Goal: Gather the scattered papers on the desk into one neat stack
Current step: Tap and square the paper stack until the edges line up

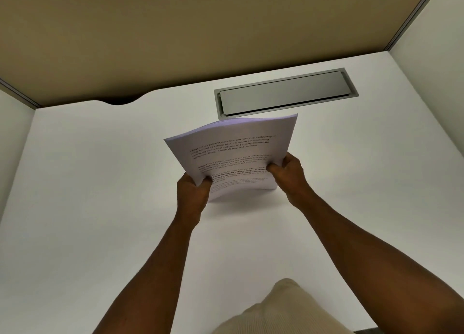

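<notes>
A stack of white printed papers (233, 152) stands nearly upright in the middle of the white desk (100, 183), its lower edge resting on or just above the surface. My left hand (192, 195) grips the stack's lower left side, thumb on the front sheet. My right hand (291, 173) grips the lower right side the same way. The sheets bow slightly and their top edges line up closely. No loose sheets lie elsewhere on the desk.
A grey metal cable hatch (286, 92) is set into the desk just behind the stack. Tan partition panels (200, 32) wall the desk at the back, white panels at both sides. A beige-clothed knee (281, 308) shows at the bottom.
</notes>
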Demonstrator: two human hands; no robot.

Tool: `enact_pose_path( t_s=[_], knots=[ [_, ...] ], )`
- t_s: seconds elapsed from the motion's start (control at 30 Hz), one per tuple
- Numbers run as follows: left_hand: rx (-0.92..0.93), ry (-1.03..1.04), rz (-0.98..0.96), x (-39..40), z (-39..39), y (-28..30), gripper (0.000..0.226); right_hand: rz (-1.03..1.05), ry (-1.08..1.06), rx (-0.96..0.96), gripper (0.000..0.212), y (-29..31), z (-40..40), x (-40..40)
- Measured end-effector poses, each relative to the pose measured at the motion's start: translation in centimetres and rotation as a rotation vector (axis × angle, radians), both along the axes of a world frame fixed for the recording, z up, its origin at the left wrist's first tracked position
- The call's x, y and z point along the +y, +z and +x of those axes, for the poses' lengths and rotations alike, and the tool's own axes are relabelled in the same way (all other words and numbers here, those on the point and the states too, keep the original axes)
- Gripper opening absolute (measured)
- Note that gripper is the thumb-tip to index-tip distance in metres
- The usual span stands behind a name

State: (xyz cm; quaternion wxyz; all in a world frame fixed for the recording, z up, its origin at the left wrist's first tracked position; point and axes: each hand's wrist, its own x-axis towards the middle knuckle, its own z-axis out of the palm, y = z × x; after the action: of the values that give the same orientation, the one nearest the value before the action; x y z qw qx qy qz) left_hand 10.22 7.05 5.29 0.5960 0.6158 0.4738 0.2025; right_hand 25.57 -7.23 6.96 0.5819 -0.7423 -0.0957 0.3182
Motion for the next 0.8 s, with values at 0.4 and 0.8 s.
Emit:
enact_pose_path(
  t_s=[0.4, 0.8],
  knots=[
    [0.077, -0.189, 0.369, 1.2, -0.4, 4.6, 0.029, -0.005, -0.132, -0.553, 0.068, 5.7, 3.6, -1.9],
    [0.295, -0.475, 0.47, 2.1, -0.2, 9.5, 0.037, -0.23, 0.436, -0.803, 0.022, 10.5, 2.9, -0.5]
  ],
)
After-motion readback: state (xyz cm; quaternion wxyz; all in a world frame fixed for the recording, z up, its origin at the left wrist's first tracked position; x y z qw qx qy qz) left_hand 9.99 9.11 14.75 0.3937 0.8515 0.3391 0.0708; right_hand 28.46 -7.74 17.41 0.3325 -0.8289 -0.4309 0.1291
